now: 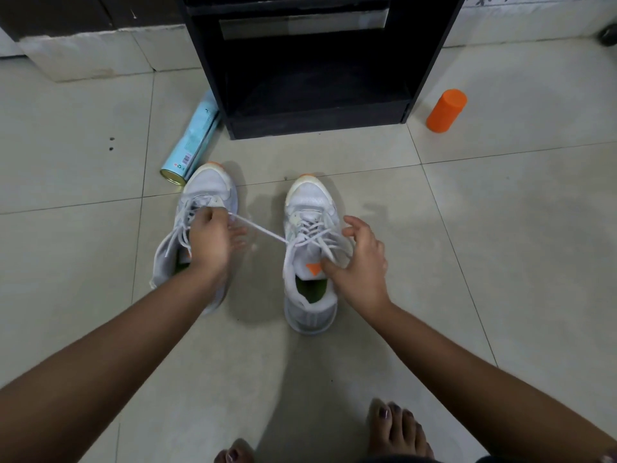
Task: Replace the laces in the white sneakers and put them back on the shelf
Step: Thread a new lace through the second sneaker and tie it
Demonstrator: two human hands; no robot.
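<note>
Two white sneakers with orange toe tips stand side by side on the tiled floor, toes pointing at the shelf. My left hand (211, 240) hovers over the left sneaker (207, 190) and pinches a white lace (258, 230) that runs taut to the right sneaker (309, 208). My right hand (362, 262) is at the right sneaker's tongue, thumb and fingers curled on its loose laces near the orange tag. The left sneaker's opening is partly hidden by my left wrist.
A black open shelf unit (317, 125) stands just beyond the sneakers. A light blue spray can (192, 142) lies on the floor to its left, touching the left sneaker's toe area. An orange cylinder (445, 110) stands at the right. My bare feet (399, 429) are at the bottom edge.
</note>
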